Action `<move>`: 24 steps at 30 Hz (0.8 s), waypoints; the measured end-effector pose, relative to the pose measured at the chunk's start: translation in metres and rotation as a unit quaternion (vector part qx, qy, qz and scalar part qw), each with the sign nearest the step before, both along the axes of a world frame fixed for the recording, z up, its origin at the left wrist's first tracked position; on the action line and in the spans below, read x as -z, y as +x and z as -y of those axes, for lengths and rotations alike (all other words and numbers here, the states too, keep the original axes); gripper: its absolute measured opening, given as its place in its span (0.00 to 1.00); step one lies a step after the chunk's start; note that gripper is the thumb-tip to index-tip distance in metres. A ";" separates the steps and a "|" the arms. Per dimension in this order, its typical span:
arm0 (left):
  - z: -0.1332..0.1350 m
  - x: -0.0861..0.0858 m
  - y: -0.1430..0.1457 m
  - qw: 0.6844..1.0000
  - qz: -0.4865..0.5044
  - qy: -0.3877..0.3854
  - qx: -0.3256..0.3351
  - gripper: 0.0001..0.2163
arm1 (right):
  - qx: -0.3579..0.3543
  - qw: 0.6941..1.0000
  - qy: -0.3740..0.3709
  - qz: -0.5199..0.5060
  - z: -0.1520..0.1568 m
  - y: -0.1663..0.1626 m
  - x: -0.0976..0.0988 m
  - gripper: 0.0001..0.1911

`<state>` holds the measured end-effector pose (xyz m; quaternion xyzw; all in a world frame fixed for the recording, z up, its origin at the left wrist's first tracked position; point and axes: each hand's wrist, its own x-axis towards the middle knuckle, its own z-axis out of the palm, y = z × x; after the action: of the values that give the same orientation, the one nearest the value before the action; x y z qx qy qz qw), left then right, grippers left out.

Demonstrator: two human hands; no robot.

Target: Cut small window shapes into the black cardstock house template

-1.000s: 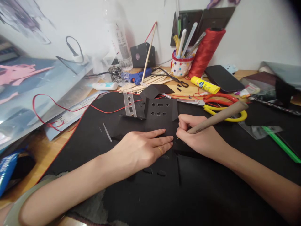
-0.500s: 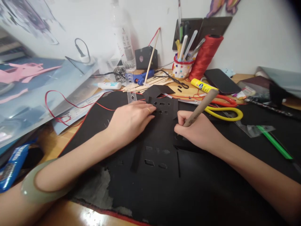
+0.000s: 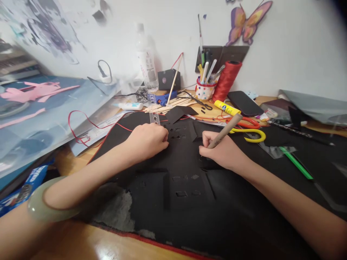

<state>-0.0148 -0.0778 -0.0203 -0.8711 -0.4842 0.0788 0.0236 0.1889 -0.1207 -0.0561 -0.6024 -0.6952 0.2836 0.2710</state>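
My left hand [image 3: 148, 140] lies on the black sheet [image 3: 189, 202] with its fingers curled in. It sits at the near end of a clear stencil ruler [image 3: 153, 112] and beside a black card with small cut-out shapes [image 3: 179, 132]. What its fingertips pinch is hidden. My right hand [image 3: 220, 151] is closed round a brown pen-like tool [image 3: 226, 129], whose tip rests on the black sheet just right of the cut-out card. More cut-out holes [image 3: 181, 194] show in the sheet nearer to me. A pale green bangle [image 3: 40, 209] is on my left wrist.
Yellow and red scissors [image 3: 251, 130], a yellow glue stick [image 3: 226, 107], a red thread spool [image 3: 227, 80], a pen cup [image 3: 204, 90], a phone [image 3: 244, 103] and wooden sticks [image 3: 173, 103] crowd the back. A red cord [image 3: 89, 124] loops at left. A green pen [image 3: 295, 167] lies at right.
My left hand slid from flat beside the right hand up and left to the ruler's end, and its fingers curled in. The right hand stayed put with the tool. The view tilted up.
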 end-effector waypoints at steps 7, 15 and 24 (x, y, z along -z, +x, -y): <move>0.017 -0.021 0.003 0.975 -0.028 -0.186 0.115 0.08 | -0.046 0.999 -0.013 -0.017 -0.003 0.003 -0.001 0.11; 0.014 0.013 0.021 0.920 0.198 -0.079 0.327 0.11 | -0.088 0.994 -0.022 -0.056 -0.008 0.007 0.002 0.10; 0.008 0.037 0.016 0.896 0.233 -0.050 0.375 0.14 | -0.060 0.998 -0.008 -0.007 -0.006 0.004 0.010 0.11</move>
<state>0.0015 -0.0854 -0.0570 -0.9815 -0.1087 -0.1167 -0.1056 0.1932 -0.1147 -0.0656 -0.5601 -0.7257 0.3090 0.2533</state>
